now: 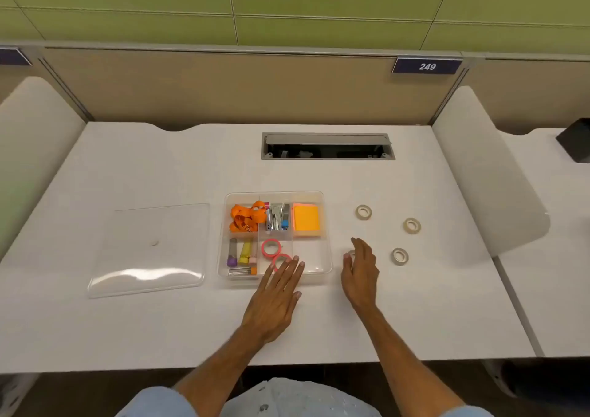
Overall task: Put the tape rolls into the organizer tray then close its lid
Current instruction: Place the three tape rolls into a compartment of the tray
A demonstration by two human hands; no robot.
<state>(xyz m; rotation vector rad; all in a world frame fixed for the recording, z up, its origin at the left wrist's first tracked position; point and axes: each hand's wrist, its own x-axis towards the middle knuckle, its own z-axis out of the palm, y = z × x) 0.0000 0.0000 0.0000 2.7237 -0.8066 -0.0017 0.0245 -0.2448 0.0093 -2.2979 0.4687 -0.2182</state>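
Right hand (360, 276) is curling loosely around a clear tape roll (351, 254) on the desk (127, 167), grip not confirmable; left hand (277, 295) is lying flat, fingers spread, holding nothing, over the organizer tray (323, 225) edge; three clear rolls (363, 212) are lying right; lid (150, 249) is lying left.

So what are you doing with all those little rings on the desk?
A person is tidying tape rolls into a clear organizer tray. Two pink rolls already lie inside. The left hand rests at the tray's front edge, and the right hand is closing on a white roll just beside the tray. Three more white rolls wait on the desk, and the lid lies off to the left.
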